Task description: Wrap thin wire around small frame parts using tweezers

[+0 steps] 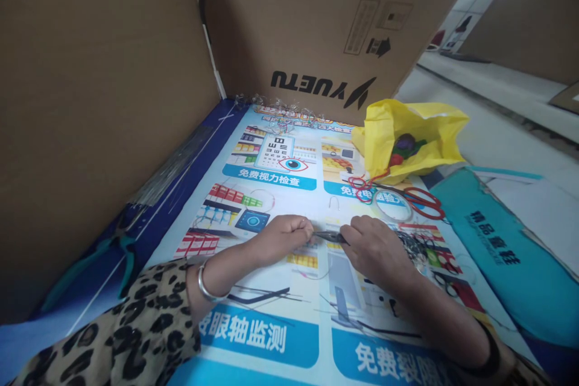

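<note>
Before yellow bag (379, 136): right hand (374, 248) holds pliers (330, 236) | left hand (286, 235) pinched narrow, content unclear | step: probably fine plier work | next: needs steady pinch

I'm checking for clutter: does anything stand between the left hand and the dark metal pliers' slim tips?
Nothing visible does: the dark metal pliers, held in the right hand, point straight at the left hand, tips close by.
</note>
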Available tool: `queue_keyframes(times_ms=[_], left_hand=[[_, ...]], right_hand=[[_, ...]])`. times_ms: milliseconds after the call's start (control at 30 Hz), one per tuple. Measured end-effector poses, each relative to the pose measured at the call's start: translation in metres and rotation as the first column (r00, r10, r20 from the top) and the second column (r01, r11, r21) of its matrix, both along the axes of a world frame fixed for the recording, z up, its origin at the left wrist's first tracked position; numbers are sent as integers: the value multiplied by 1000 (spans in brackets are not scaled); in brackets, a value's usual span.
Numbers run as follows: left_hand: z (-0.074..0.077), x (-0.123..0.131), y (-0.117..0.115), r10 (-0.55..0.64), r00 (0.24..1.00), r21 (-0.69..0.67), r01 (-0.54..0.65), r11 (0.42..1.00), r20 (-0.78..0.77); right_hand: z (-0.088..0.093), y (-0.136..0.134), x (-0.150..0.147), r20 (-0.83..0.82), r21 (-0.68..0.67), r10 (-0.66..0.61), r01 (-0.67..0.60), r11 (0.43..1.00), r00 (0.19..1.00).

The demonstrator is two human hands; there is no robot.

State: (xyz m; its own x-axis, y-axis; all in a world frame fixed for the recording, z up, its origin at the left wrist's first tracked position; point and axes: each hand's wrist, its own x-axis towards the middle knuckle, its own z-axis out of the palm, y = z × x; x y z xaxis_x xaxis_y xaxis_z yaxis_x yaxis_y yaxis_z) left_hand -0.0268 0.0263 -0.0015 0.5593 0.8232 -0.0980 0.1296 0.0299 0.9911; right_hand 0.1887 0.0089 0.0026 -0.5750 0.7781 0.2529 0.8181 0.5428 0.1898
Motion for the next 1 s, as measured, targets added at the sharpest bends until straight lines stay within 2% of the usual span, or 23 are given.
queue_keyframes(times_ms=[133, 333, 467, 567, 700, 833, 933, 1000], left_hand=[[3, 1, -1, 15, 1000, 2, -15, 1000, 26], [4, 0, -2, -4, 996, -32, 7, 999, 95], [0, -1, -1, -18, 996, -40, 21, 999, 82], [0, -1, -1, -8, 998, -21, 10, 1000, 56], [4, 0, -2, -3, 1000, 36, 2, 999, 10], [5, 1, -3, -10, 1000, 32, 10, 999, 8], [1, 1, -2, -2, 1000, 12, 2, 1000, 23], [-3, 1, -1, 38, 999, 16, -38, 999, 30]], right_hand=[[-3, -3, 0, -77, -83, -38, 31, 996, 996], [-6, -6, -2, -284, -361, -100, -10, 932, 954], [-4, -6, -2, -324, -416, -106, -40, 909, 940], [-5, -6, -1, -305, -375, -67, -55, 926, 950], [-4, -6, 1, -201, -226, -10, -37, 973, 979], [0, -6, 0, -74, -77, -22, 16, 997, 997], [1, -7, -2, -65, -60, -52, 49, 997, 997], [-1, -6, -2, -112, -115, -78, 65, 991, 991]])
